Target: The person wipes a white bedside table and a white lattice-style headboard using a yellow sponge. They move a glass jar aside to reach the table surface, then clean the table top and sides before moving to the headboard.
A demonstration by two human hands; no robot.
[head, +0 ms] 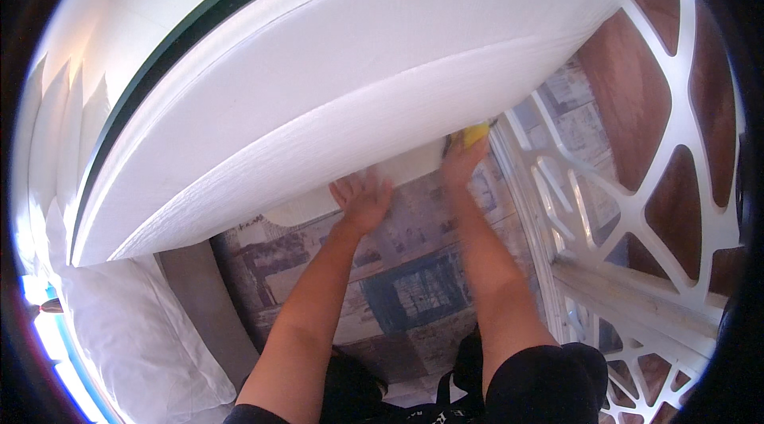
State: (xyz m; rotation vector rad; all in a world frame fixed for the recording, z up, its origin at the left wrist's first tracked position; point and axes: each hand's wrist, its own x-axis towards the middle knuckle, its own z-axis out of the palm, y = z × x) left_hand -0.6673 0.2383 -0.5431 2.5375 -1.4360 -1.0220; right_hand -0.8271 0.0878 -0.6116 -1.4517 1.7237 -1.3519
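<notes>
My right hand (464,158) holds a yellow cloth or sponge (476,135) by the lower edge of a large white curved panel (358,95), near the foot of a white cut-out lattice screen. My left hand (362,197) is spread, fingers apart, over a pale base strip (304,211) under the panel; its fingertips are blurred, and whether they touch the strip I cannot tell. Nothing shows in the left hand. A dark green edge (197,30) runs along the panel's top. The panel hides what lies behind it.
To the right stands the white lattice screen (632,209) with its rail. At lower left are a white pillow or cushion (137,340) and a grey upright panel (206,298). Below my arms is a floor with a patchwork wood pattern (412,286). White curtains hang at far left.
</notes>
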